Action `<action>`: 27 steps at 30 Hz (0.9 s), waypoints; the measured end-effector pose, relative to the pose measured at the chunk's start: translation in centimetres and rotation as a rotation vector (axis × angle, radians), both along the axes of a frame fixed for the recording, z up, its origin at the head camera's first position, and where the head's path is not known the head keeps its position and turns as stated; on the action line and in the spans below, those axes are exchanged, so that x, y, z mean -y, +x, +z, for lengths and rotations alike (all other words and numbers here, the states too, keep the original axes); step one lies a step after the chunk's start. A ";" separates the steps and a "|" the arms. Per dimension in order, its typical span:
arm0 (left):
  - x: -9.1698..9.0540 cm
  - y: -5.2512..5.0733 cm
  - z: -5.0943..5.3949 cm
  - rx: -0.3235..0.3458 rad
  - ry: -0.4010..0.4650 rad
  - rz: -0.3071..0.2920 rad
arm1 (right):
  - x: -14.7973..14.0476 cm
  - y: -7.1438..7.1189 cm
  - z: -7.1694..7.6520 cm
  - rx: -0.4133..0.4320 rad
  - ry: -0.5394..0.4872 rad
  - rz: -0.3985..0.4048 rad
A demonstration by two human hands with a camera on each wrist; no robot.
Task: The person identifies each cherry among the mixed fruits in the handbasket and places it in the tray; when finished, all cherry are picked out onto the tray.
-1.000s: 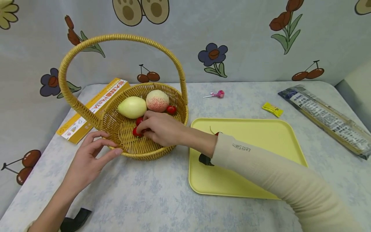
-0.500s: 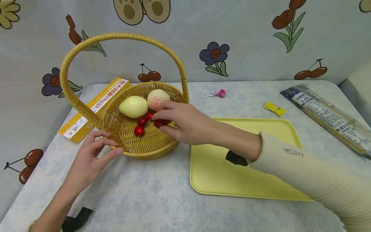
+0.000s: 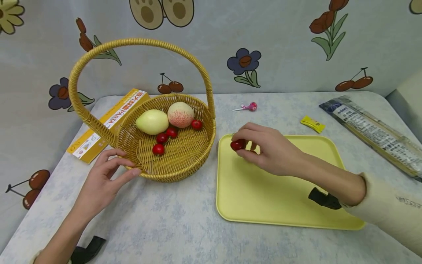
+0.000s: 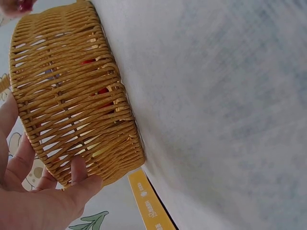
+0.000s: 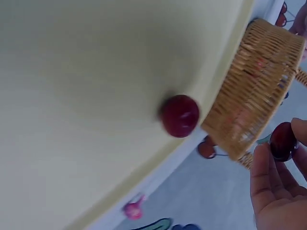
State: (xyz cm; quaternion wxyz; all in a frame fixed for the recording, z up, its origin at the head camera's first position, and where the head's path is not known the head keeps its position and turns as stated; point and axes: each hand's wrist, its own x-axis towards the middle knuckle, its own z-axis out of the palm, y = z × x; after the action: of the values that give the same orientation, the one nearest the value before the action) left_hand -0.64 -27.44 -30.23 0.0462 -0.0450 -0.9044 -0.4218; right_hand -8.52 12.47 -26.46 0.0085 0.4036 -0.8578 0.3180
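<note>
My right hand [image 3: 268, 150] pinches a dark red cherry [image 3: 236, 145] above the left part of the yellow tray [image 3: 250, 201]. In the right wrist view the held cherry [image 5: 284, 142] sits between thumb and fingers, and a second cherry [image 5: 180, 116] lies on the tray near its edge. My left hand [image 3: 103, 181] holds the near left rim of the wicker basket [image 3: 178, 176], thumb against the outer wall in the left wrist view. Inside the basket are a pale green pear-shaped fruit [image 3: 152, 122], a peach [image 3: 181, 114] and several red cherries [image 3: 158, 149].
A pasta box [image 3: 89, 141] lies behind the basket's left side. Behind the tray are a pink lollipop [image 3: 252, 106] and a small yellow packet [image 3: 312, 124]. At the right lies a long clear pack [image 3: 369, 135]. The basket's tall handle [image 3: 141, 42] arches over it.
My right hand has lifted a cherry out of the basket and carried it right, over the tray. My left hand stays on the basket rim.
</note>
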 end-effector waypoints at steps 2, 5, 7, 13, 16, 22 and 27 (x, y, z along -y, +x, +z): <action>0.0 0.0 0.0 -0.006 -0.003 0.000 | -1.2 0.1 -0.7 0.045 0.025 -0.050; -0.1 -0.1 0.0 -0.019 -0.007 -0.003 | -2.8 0.4 -1.6 0.094 0.077 -0.126; -0.1 -0.1 0.0 -0.026 -0.012 -0.004 | -3.7 0.6 -2.1 0.108 0.107 -0.164; 0.0 0.1 0.0 -0.030 -0.019 -0.002 | -5.3 0.8 -3.5 0.134 0.144 -0.209; 0.0 0.1 0.0 -0.030 -0.019 -0.003 | -5.7 0.7 -4.1 0.162 0.166 -0.219; 0.0 0.1 -0.1 -0.024 -0.008 -0.003 | -5.8 0.5 -4.6 0.189 0.213 -0.215; -0.1 0.1 0.0 -0.021 -0.015 -0.003 | -5.9 0.3 -4.7 0.161 0.235 -0.202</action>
State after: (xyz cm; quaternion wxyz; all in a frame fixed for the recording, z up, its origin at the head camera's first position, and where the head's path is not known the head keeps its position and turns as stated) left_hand -0.51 -27.35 -30.21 0.0549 -0.0514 -0.9068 -0.4148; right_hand -8.26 18.34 -31.17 -0.0757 0.2866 -0.9232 0.2444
